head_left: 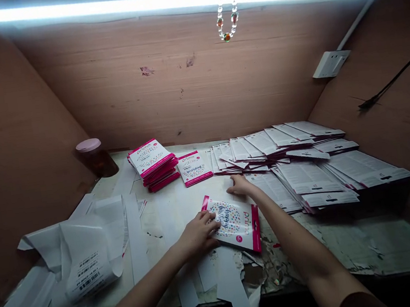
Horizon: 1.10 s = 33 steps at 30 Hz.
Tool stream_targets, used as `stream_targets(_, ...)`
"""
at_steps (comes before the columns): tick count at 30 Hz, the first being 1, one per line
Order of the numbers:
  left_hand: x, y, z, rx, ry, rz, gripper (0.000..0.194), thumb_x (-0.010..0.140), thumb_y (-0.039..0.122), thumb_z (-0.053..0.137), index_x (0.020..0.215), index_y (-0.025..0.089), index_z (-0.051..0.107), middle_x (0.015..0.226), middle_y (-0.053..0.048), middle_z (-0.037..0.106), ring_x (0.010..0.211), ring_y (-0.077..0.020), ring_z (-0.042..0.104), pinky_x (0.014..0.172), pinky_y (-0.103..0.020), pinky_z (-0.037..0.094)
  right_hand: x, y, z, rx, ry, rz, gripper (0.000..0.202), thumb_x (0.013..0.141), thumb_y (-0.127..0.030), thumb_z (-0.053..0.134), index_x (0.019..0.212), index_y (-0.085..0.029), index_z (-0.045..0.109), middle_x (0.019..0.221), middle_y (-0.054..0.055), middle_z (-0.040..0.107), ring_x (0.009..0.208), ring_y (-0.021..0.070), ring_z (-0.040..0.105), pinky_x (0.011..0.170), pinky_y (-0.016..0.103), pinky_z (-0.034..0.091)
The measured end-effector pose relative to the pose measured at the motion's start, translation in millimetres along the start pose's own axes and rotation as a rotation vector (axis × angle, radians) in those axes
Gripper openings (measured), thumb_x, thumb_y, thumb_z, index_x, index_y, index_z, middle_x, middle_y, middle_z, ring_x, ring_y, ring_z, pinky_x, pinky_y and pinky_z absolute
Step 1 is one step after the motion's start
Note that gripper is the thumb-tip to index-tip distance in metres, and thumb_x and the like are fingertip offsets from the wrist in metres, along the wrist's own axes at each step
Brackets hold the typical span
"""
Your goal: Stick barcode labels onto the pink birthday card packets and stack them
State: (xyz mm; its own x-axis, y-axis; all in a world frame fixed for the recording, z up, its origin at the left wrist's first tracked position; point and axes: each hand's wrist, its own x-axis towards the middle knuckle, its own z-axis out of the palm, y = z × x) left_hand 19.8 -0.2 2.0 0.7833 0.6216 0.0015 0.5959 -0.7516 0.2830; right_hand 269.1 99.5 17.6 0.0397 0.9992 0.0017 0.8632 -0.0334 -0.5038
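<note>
My left hand [200,232] grips the left edge of a pink-and-white "happy birthday" packet [237,222], fingers on its face and thumb at the lower edge. The packet lies turned sideways near the front of the table. Just beyond it, my right hand [240,185] is by the front edge of a spread of packets [242,149] lying with their printed text side up. Its thumb and fingers look slightly apart, and no held thing shows between them. A single packet [195,167] lies face up beyond both hands, beside a stack of packets [153,160].
Crumpled white label sheets [90,254] and paper strips [135,238] cover the left side. A brown jar with a pink lid [97,157] stands at the back left. More overlapping packets [310,177] fill the right. The table's front edge [254,273] is torn.
</note>
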Motion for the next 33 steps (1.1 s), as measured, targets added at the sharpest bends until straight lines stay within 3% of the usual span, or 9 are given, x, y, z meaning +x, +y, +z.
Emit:
stream_targets(3, -1, 6, 2.2, 0.021, 0.018, -0.032, 0.050, 0.074, 0.038, 0.077, 0.120, 0.027, 0.058, 0.134, -0.008, 0.052, 0.122, -0.0322, 0.046, 0.094, -0.045, 0.049, -34, -9, -1, 0.044, 0.075, -0.095, 0.004, 0.077, -0.019, 0.064, 0.075, -0.018, 0.061, 0.076, 0.002, 0.064, 0.072, 0.0164, 0.058, 0.066, 0.025, 0.042)
stream_targets(7, -1, 13, 1.4, 0.018, 0.065, -0.048, 0.049, 0.076, 0.037, 0.074, 0.120, 0.026, 0.056, 0.127, -0.008, 0.056, 0.116, -0.0308, 0.049, 0.092, -0.042, 0.050, -107, -23, 25, 0.087, 0.141, -0.215, 0.014, 0.087, -0.017, 0.054, 0.077, -0.020, 0.063, 0.084, 0.006, 0.069, 0.083, 0.0198, 0.062, 0.076, 0.030, 0.047)
stream_targets(10, 3, 16, -1.6, 0.014, 0.052, -0.061, 0.067, 0.074, 0.038, 0.076, 0.133, 0.023, 0.047, 0.119, -0.010, 0.059, 0.110, -0.0316, 0.052, 0.089, -0.042, 0.050, -142, -26, 56, 0.107, 0.204, -0.253, 0.019, 0.089, -0.013, 0.049, 0.086, -0.021, 0.067, 0.099, 0.010, 0.071, 0.101, 0.0246, 0.062, 0.090, 0.041, 0.048)
stream_targets(14, 11, 16, -1.3, 0.100, -0.029, -0.054, 0.077, 0.072, 0.044, 0.077, 0.139, 0.025, 0.043, 0.121, -0.015, 0.056, 0.114, -0.0401, 0.048, 0.086, -0.050, 0.047, -164, -22, 76, 0.156, 0.272, -0.327, 0.027, 0.090, -0.012, 0.047, 0.106, -0.020, 0.068, 0.115, 0.013, 0.068, 0.115, 0.0269, 0.059, 0.099, 0.048, 0.047)
stream_targets(18, 13, 12, 1.5, 0.141, -0.024, -0.039, 0.071, 0.073, 0.050, 0.075, 0.134, 0.026, 0.049, 0.134, -0.018, 0.049, 0.120, -0.0430, 0.044, 0.091, -0.056, 0.040, -205, -23, 67, 0.090, 0.202, -0.439, 0.033, 0.089, -0.023, 0.056, 0.121, -0.018, 0.060, 0.126, 0.015, 0.061, 0.122, 0.0307, 0.053, 0.099, 0.051, 0.047)
stream_targets(22, 13, 6, 4.1, 0.094, -0.037, 0.078, 0.068, 0.079, 0.046, 0.069, 0.138, 0.023, 0.046, 0.153, -0.013, 0.034, 0.138, -0.0405, 0.028, 0.108, -0.056, 0.025, -253, -29, 60, 0.001, 0.038, -0.579, 0.051, 0.068, -0.035, 0.079, 0.111, -0.016, 0.061, 0.115, 0.016, 0.062, 0.106, 0.0352, 0.057, 0.086, 0.051, 0.054)
stream_targets(26, 14, 2, 6.3, 0.027, -0.099, 0.156, 0.071, 0.081, 0.037, 0.067, 0.144, 0.022, 0.038, 0.152, -0.007, 0.037, 0.142, -0.0395, 0.023, 0.112, -0.054, 0.024, -270, -33, 66, -0.034, 0.077, -0.637, 0.043, 0.071, -0.018, 0.073, 0.110, -0.013, 0.059, 0.113, 0.016, 0.063, 0.108, 0.0348, 0.055, 0.087, 0.049, 0.054)
stream_targets(29, 13, 1, 4.6, 0.013, -0.051, 0.182, 0.069, 0.079, 0.037, 0.068, 0.142, 0.021, 0.043, 0.151, -0.010, 0.038, 0.140, -0.0415, 0.026, 0.111, -0.056, 0.024, -269, -36, 64, 0.051, 0.088, -0.585, 0.023, 0.080, -0.009, 0.058, 0.101, -0.018, 0.060, 0.104, 0.011, 0.065, 0.102, 0.0278, 0.058, 0.084, 0.041, 0.054)
stream_targets(33, 15, 0, 0.3, -0.019, -0.022, 0.268, 0.052, 0.094, 0.039, 0.047, 0.141, 0.018, 0.043, 0.148, -0.014, 0.042, 0.135, -0.0297, 0.039, 0.116, -0.053, 0.014, -246, -40, 46, 0.246, 0.101, -0.502, 0.020, 0.087, -0.008, 0.046, 0.090, -0.021, 0.061, 0.090, 0.006, 0.064, 0.086, 0.0206, 0.059, 0.074, 0.032, 0.051)
